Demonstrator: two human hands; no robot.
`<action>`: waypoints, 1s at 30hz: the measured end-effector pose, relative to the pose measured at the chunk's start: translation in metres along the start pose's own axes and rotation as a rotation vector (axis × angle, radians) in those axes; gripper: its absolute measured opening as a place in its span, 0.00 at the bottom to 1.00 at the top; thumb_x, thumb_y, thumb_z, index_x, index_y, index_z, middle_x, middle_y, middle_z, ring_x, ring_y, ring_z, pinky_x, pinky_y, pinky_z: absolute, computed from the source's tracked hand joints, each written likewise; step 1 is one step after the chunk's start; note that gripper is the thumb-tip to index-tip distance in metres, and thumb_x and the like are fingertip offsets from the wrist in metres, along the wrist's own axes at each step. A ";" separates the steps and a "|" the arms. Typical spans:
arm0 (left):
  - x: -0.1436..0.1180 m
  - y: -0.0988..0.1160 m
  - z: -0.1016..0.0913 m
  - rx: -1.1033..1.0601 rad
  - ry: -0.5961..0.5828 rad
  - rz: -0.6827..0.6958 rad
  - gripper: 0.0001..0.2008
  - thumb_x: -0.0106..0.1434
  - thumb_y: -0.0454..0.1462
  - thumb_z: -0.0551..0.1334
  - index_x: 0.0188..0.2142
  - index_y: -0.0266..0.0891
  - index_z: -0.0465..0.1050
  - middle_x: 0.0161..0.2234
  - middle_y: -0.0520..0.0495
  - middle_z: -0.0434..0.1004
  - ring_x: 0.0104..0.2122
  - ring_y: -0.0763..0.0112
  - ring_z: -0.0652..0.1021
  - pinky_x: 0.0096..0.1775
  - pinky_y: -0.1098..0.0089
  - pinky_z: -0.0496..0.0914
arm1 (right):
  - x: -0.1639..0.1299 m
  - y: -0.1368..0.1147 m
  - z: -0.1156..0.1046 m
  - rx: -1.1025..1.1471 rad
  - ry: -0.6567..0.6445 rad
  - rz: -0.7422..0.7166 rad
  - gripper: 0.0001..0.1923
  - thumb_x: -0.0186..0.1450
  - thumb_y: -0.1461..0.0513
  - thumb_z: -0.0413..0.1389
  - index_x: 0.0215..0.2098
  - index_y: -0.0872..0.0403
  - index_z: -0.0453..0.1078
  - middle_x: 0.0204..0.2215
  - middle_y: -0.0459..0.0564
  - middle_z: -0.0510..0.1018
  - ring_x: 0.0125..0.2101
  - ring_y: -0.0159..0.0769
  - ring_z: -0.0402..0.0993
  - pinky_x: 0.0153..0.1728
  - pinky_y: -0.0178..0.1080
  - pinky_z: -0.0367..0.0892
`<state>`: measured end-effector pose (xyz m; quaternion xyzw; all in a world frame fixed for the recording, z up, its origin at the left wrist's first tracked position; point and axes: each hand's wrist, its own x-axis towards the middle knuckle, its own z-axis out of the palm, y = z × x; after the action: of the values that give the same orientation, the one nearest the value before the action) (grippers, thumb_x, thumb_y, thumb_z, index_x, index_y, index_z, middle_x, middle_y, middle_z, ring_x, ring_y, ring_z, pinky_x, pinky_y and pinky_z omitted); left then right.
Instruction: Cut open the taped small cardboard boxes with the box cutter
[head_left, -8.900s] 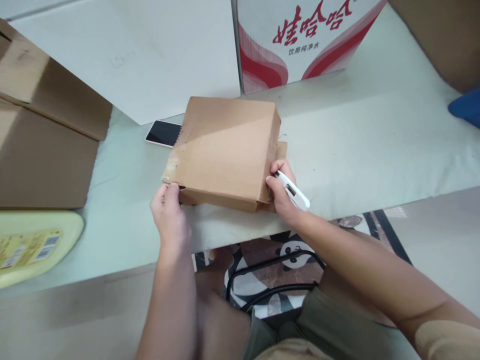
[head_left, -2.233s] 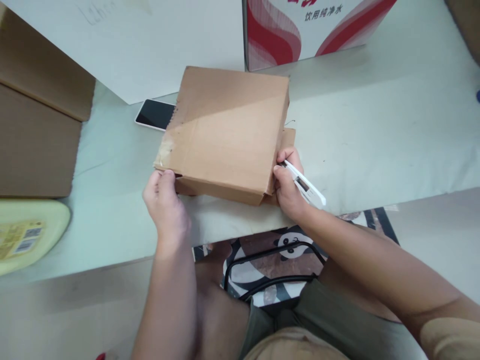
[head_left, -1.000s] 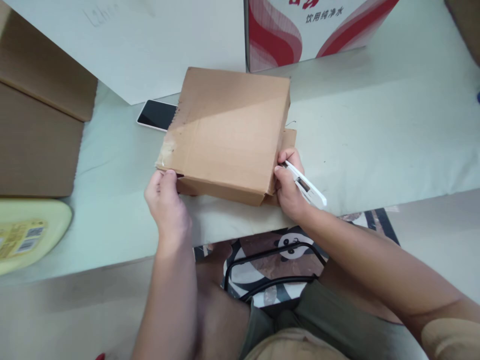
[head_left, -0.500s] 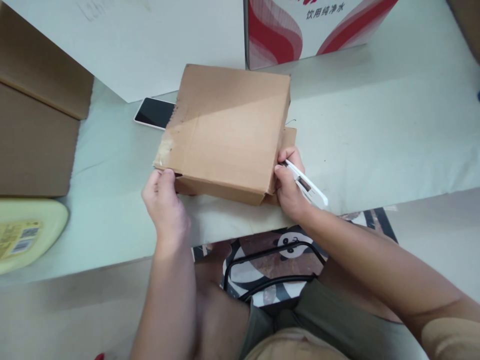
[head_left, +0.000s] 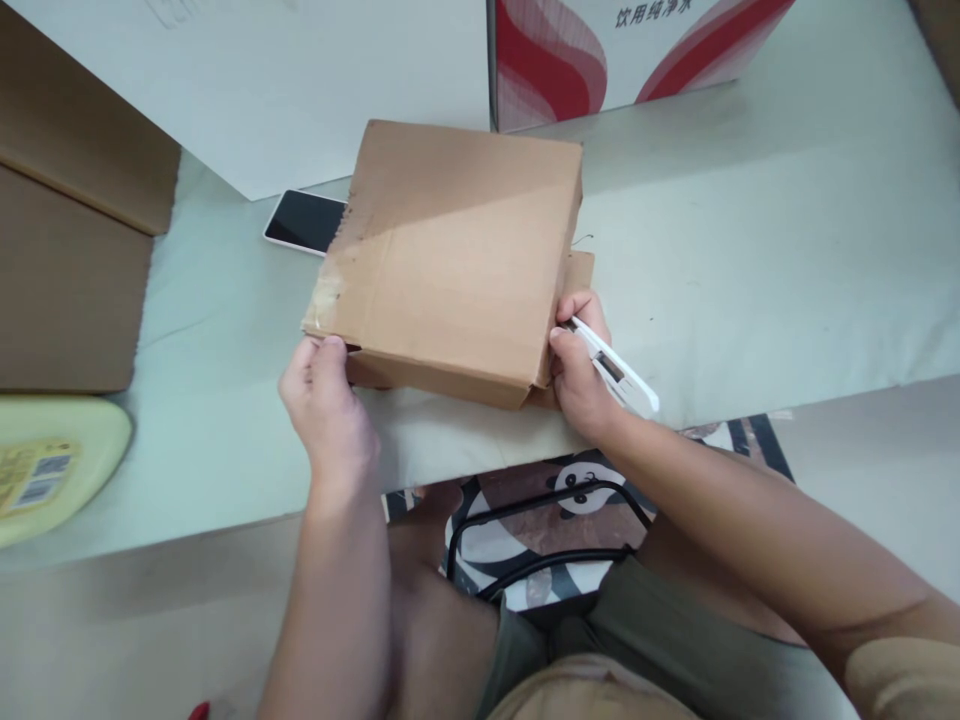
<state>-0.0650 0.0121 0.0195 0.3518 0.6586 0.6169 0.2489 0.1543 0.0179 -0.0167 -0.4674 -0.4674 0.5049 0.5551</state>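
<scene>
A brown cardboard box [head_left: 457, 250] is in front of me, its near left corner whitish and scuffed and its left edge ragged. My left hand [head_left: 322, 395] pinches the flap at that near left corner, thumb on top. At the near right corner, my right hand [head_left: 581, 370] is closed around a white utility knife [head_left: 619, 370] lying across the palm, its handle pointing back toward the wrist. Those same right fingers also touch the box's side. The knife's front end is hidden by the fingers. Another cardboard flap [head_left: 580, 270] sticks out at the right, behind the hand.
A dark-screened phone [head_left: 304, 222] lies partly behind the box. A large white carton [head_left: 322, 90] and a red-and-white carton [head_left: 555, 70] stand at the back of the pale-covered table [head_left: 750, 250]. Brown cardboard [head_left: 67, 280] and a yellow bottle [head_left: 90, 450] are at left.
Hardly anything differs. The box's left side and my left hand sit slightly further left, and the whole view has shifted a little. Both hands keep their hold.
</scene>
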 end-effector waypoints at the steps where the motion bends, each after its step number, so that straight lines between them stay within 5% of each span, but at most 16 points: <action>1: 0.000 0.000 0.000 -0.001 0.004 0.005 0.17 0.51 0.44 0.63 0.22 0.44 0.53 0.23 0.55 0.52 0.29 0.71 0.57 0.34 0.66 0.52 | 0.000 0.000 0.000 0.003 0.005 -0.010 0.11 0.66 0.58 0.53 0.40 0.46 0.52 0.28 0.40 0.53 0.24 0.33 0.50 0.26 0.38 0.50; 9: 0.000 -0.005 -0.002 -0.026 -0.012 0.085 0.12 0.56 0.41 0.63 0.23 0.42 0.60 0.24 0.55 0.56 0.29 0.71 0.57 0.34 0.67 0.53 | 0.001 0.004 -0.001 -0.004 0.011 -0.047 0.11 0.66 0.57 0.54 0.40 0.46 0.53 0.30 0.41 0.54 0.26 0.34 0.52 0.27 0.39 0.51; 30: 0.000 -0.009 -0.004 -0.029 -0.049 0.117 0.13 0.62 0.36 0.61 0.24 0.42 0.58 0.25 0.55 0.54 0.29 0.70 0.56 0.36 0.68 0.54 | 0.001 0.007 -0.001 -0.010 -0.003 -0.068 0.10 0.68 0.56 0.53 0.40 0.46 0.53 0.30 0.42 0.53 0.26 0.35 0.52 0.28 0.39 0.52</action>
<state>-0.0696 0.0093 0.0108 0.4011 0.6215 0.6312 0.2333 0.1548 0.0193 -0.0236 -0.4533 -0.4862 0.4842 0.5689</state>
